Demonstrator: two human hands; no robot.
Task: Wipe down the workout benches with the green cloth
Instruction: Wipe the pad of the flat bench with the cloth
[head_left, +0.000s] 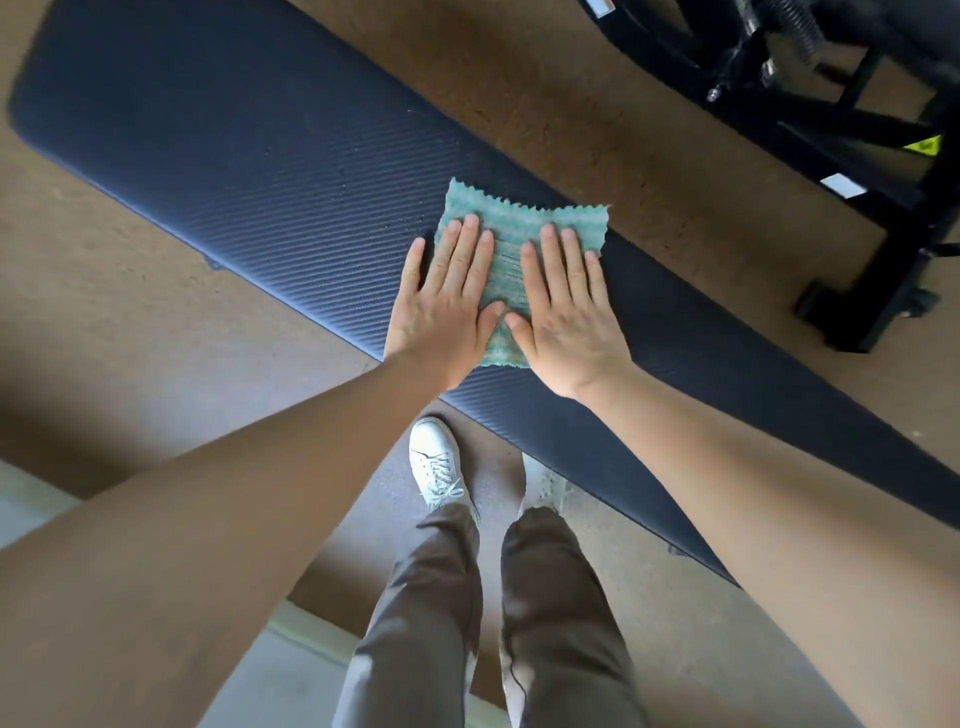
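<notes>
A long dark navy padded bench (249, 171) with a ribbed, diagonally lined surface runs from the upper left of the frame down to the lower right, over a brown floor (597, 93). Near the centre, the left hand (447, 306) lies flat and open, fingers spread, its palm pressing the left part of a green zigzag-edged cloth (511, 244) (its little finger rests on the bare padding beside the fabric). The cloth is spread flat on the bench. Just right of it, the right hand (569, 312) is likewise open and flat on the cloth, thumbs of both hands nearly touching. Below centre, a white laced sneaker (436, 462) and grey trousers (431, 613) show. In the upper right stands a black metal frame (878, 249).
</notes>
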